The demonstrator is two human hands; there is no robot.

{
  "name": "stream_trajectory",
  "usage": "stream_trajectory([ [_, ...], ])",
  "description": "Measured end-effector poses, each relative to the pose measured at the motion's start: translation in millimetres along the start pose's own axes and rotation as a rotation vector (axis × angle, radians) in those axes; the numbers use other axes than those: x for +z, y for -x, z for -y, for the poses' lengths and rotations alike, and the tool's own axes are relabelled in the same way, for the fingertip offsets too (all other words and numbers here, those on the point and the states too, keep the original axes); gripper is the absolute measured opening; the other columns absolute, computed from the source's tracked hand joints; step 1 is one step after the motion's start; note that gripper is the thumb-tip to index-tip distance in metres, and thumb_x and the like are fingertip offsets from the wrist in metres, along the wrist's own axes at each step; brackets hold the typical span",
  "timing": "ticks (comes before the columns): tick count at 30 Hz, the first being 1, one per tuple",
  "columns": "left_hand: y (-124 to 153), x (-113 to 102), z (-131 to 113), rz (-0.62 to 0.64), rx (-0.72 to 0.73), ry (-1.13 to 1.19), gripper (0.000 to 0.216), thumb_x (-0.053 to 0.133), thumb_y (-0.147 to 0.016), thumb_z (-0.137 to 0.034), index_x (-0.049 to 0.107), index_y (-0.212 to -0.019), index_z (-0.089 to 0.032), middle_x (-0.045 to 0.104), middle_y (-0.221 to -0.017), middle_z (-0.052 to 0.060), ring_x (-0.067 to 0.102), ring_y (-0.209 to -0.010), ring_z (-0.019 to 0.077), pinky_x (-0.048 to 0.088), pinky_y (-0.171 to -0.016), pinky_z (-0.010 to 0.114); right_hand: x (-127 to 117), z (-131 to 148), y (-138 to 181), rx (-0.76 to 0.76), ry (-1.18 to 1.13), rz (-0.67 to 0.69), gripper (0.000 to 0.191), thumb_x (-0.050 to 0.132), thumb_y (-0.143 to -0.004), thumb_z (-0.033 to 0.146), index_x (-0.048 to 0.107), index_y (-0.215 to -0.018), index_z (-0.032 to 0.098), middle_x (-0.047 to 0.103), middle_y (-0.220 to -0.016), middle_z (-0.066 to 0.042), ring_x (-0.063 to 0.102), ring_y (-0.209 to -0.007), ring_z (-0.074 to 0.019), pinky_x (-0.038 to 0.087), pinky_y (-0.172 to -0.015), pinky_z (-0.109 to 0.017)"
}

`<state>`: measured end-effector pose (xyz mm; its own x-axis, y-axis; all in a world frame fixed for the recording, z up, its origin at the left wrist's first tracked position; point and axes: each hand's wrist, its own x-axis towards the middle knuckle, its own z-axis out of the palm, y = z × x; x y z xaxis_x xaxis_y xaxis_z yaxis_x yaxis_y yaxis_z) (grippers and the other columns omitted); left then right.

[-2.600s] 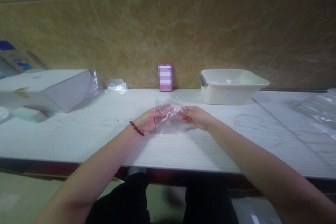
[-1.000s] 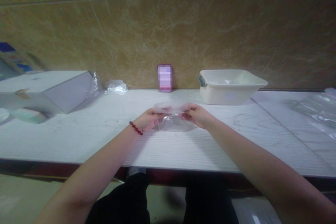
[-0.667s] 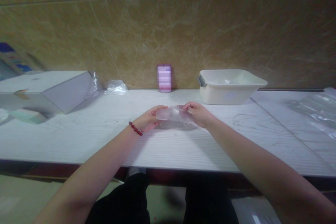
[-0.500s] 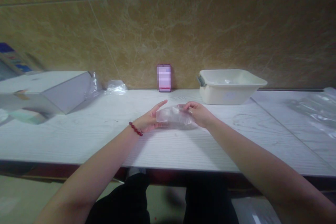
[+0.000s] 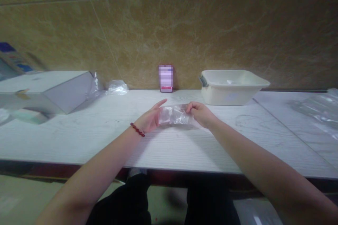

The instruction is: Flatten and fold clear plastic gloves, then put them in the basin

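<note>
A clear plastic bag [image 5: 174,115], crinkled and shiny, is stretched sideways between my two hands, just above the white wood-grain table. My right hand [image 5: 200,113] pinches its right end, thumb and fingers closed on the film. At the bag's left end is my left hand [image 5: 150,119], with a red bead bracelet [image 5: 137,130] on the wrist. Its thumb points up and away from the bag, and the palm touches the film. The other left fingers are partly hidden behind the plastic.
A phone [image 5: 166,78] leans on the tiled wall. Right of it stands a cream plastic bin [image 5: 229,95] with a grey handle. On the left are a white box [image 5: 52,91] and crumpled clear plastic [image 5: 117,87]; more clear plastic [image 5: 319,109] lies far right.
The bag looks flatter and more drawn out between my hands. My left fingers, visible under its left end before, are now mostly behind it.
</note>
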<state>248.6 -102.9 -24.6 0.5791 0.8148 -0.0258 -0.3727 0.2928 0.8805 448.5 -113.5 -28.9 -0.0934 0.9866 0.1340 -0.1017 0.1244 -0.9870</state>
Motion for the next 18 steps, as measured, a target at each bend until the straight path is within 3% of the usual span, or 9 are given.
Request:
stream_trajectory([
  [4,-1.8,-1.1,4.2,-0.043,-0.018,-0.037,0.035,0.053,-0.072,-0.014,0.049,-0.106,-0.020,0.058,-0.093,0.006,0.056,-0.076,0.0141,0.045,-0.066,0.026,-0.3,-0.1,0.0,0.000,0.039,-0.010,0.015,0.036,-0.049,0.007,0.048,-0.049,0.015,0.050,-0.053,0.004,0.042,-0.050,-0.0065,0.028,-0.049,-0.019],
  [9,-5.7,-3.2,8.2,-0.112,0.013,-0.107,0.023,0.052,-0.073,-0.018,0.056,-0.096,-0.015,0.060,-0.088,0.007,0.056,-0.073,0.0125,0.044,-0.066,0.024,-0.2,0.0,0.4,0.036,0.025,-0.012,0.015,0.038,-0.051,0.006,0.050,-0.049,0.015,0.051,-0.051,0.004,0.043,-0.048,-0.0062,0.030,-0.049,-0.019],
  [13,-7.7,-5.1,10.4,-0.112,0.026,-0.166,0.023,0.052,-0.074,-0.020,0.056,-0.095,-0.014,0.060,-0.087,0.007,0.056,-0.073,0.0121,0.043,-0.067,0.024,0.1,-1.4,-0.1,0.040,-0.015,0.029,0.013,0.043,-0.054,0.007,0.053,-0.053,0.015,0.059,-0.074,0.000,0.050,-0.062,-0.0085,0.037,-0.058,-0.022],
  [15,-8.0,-5.7,10.2,-0.128,0.038,-0.179,0.023,0.053,-0.073,-0.019,0.056,-0.095,-0.015,0.061,-0.084,0.006,0.056,-0.070,0.0112,0.043,-0.065,0.023,0.6,-0.6,0.0,0.036,-0.045,0.030,0.013,0.047,-0.056,0.007,0.055,-0.061,0.015,0.058,-0.084,-0.001,0.052,-0.067,-0.0090,0.038,-0.061,-0.022],
  [18,-8.2,-6.4,8.8,-0.157,0.064,-0.173,0.027,0.055,-0.071,-0.017,0.055,-0.098,-0.015,0.060,-0.082,0.005,0.056,-0.068,0.0102,0.043,-0.064,0.022,1.3,3.1,0.8,0.053,-0.117,0.009,0.025,0.052,-0.060,0.011,0.053,-0.083,0.020,0.057,-0.080,0.001,0.052,-0.065,-0.0084,0.040,-0.060,-0.023],
])
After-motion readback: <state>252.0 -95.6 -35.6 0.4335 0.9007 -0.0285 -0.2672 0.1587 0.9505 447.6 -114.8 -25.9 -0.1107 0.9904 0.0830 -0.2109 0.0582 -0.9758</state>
